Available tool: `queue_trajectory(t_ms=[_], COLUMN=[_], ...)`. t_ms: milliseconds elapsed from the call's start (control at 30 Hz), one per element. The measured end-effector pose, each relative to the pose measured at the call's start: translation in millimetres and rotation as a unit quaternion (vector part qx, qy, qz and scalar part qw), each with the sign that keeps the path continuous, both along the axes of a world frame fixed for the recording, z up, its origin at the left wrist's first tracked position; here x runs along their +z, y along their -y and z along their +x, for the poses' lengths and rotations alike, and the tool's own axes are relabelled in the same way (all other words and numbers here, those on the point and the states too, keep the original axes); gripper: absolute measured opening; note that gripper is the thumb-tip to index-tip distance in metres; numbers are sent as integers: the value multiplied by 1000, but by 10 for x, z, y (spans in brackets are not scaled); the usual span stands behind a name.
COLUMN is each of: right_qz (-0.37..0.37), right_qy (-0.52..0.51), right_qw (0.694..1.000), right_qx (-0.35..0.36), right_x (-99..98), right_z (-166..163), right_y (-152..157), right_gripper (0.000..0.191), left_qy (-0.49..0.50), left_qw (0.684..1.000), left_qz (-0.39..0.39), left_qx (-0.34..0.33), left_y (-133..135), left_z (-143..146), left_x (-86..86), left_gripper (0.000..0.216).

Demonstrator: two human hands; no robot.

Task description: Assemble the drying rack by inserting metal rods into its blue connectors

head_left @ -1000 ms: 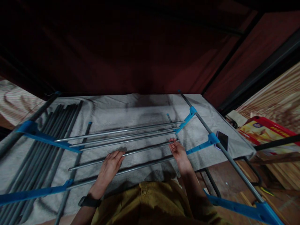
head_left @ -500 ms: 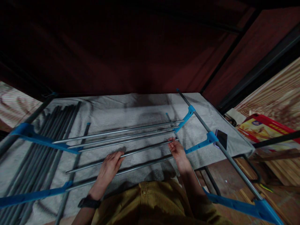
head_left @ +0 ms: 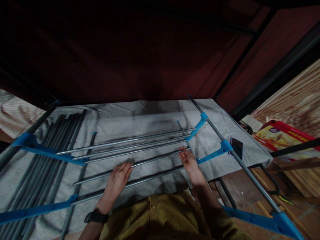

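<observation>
A loose grey metal tube [head_left: 152, 159] runs crosswise in front of me, held in both hands. My left hand [head_left: 118, 176] is closed over its middle, and a dark band circles that wrist. Near the tube's right end, my right hand [head_left: 187, 157] grips it with fingertips, close to a blue plastic bracket [head_left: 211, 156]. Another crosswise tube [head_left: 155, 175] lies nearer my body, its left end at a blue bracket [head_left: 50, 207]. Farther off, several thin tubes [head_left: 140, 137] span between the left blue bracket [head_left: 55, 154] and the right one [head_left: 197, 128].
Several dark grey tubes [head_left: 50, 156] lie side by side at the left on the pale cloth [head_left: 130, 116]. A long side pole [head_left: 250, 176] slants along the right. Beside it rests a phone [head_left: 236, 148]. A red and yellow box [head_left: 282, 136] stands farther right.
The held tube and my left hand have shifted very slightly to the right. My right hand stays at nearly the same spot on the tube.
</observation>
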State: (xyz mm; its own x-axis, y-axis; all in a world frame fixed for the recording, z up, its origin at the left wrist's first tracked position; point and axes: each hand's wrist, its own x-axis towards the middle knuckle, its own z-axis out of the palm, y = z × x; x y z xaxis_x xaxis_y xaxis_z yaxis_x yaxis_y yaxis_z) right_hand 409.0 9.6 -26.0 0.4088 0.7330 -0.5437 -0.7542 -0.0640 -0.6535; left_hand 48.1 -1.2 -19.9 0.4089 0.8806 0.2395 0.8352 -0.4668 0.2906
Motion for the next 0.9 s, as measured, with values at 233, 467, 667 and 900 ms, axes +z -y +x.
queue_trajectory(t_ms=[233, 467, 667, 900], right_qz=[3, -2, 3, 21], right_qy=[10, 27, 22, 25], right_qw=[1000, 1000, 1000, 999], right_qx=[5, 6, 11, 16], right_x=[-11, -32, -41, -57], right_z=[2, -11, -25, -37], right_y=[1, -18, -19, 11], right_gripper=[14, 13, 13, 16], left_qy=[33, 48, 10, -14], left_qw=[999, 999, 999, 999], left_qz=[-23, -23, -36, -29], left_qx=[-5, -5, -4, 4], left_y=[-18, -16, 8, 9], left_z=[-8, -17, 9, 27], left_x=[-21, -32, 27, 52], left_gripper=[33, 27, 27, 30])
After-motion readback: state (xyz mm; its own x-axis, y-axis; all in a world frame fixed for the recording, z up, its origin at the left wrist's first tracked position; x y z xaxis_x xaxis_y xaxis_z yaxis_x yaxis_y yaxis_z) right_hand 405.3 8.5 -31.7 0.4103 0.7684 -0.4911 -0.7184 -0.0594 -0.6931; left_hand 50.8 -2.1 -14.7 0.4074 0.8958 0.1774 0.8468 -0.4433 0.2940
